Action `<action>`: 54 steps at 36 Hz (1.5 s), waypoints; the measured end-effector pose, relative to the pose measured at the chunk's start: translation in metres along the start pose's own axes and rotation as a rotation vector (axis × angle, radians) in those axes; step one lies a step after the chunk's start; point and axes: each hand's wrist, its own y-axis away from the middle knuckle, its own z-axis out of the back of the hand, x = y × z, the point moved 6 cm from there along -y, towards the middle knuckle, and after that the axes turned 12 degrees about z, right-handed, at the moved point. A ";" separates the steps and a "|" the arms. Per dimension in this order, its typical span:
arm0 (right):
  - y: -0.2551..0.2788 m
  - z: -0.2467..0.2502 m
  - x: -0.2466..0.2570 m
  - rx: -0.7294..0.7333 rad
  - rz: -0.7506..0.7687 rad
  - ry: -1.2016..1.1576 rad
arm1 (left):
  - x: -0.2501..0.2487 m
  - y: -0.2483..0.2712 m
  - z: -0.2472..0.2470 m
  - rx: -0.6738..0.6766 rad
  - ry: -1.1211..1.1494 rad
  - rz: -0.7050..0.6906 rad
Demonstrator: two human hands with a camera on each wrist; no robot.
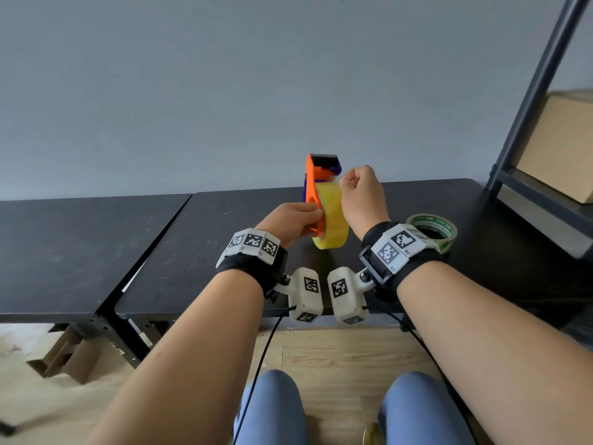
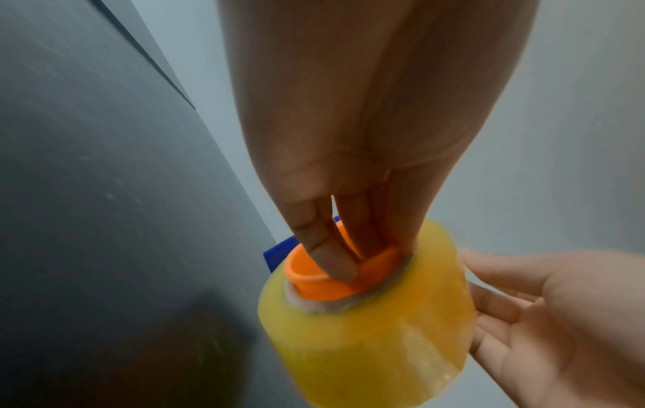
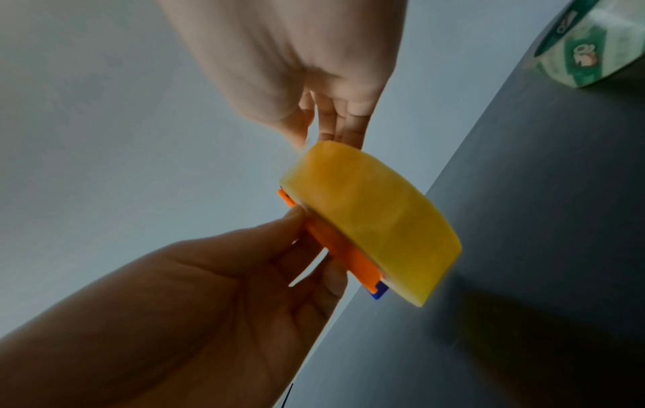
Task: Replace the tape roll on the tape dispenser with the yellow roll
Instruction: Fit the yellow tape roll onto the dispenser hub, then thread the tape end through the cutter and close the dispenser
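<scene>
The orange tape dispenser (image 1: 313, 178) is held upright above the black table (image 1: 192, 252), its black and blue head at the top. The yellow roll (image 1: 332, 216) sits on the dispenser's orange hub (image 2: 314, 284). My left hand (image 1: 316, 220) grips the dispenser from the left, with fingers curled into the hub and the thumb on the orange side plate (image 3: 349, 254). My right hand (image 1: 345, 184) is curled at the top right of the yellow roll (image 3: 376, 220); its thumb and fingertips pinch the roll's upper rim. Whether a loose tape end is between them is hidden.
A green-printed tape roll (image 1: 433, 231) lies flat on the table just right of my right wrist. A dark metal shelf (image 1: 529, 123) with a cardboard box (image 1: 558, 149) stands at the right. A second black table (image 1: 64, 245) adjoins on the left.
</scene>
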 end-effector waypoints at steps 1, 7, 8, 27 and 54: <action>0.000 0.000 0.000 -0.006 -0.001 0.004 | 0.001 0.000 -0.001 0.018 -0.025 0.004; 0.005 -0.002 -0.010 -0.015 -0.006 0.043 | 0.013 0.000 -0.003 0.037 -0.163 0.085; 0.006 -0.002 -0.010 -0.015 -0.001 0.047 | 0.014 0.001 -0.003 0.043 -0.153 0.096; 0.002 -0.001 0.004 -0.009 0.130 0.060 | -0.002 0.006 -0.011 0.035 -0.150 0.092; -0.010 -0.002 -0.008 0.127 -0.061 -0.109 | -0.008 0.007 0.001 -0.169 -0.050 0.063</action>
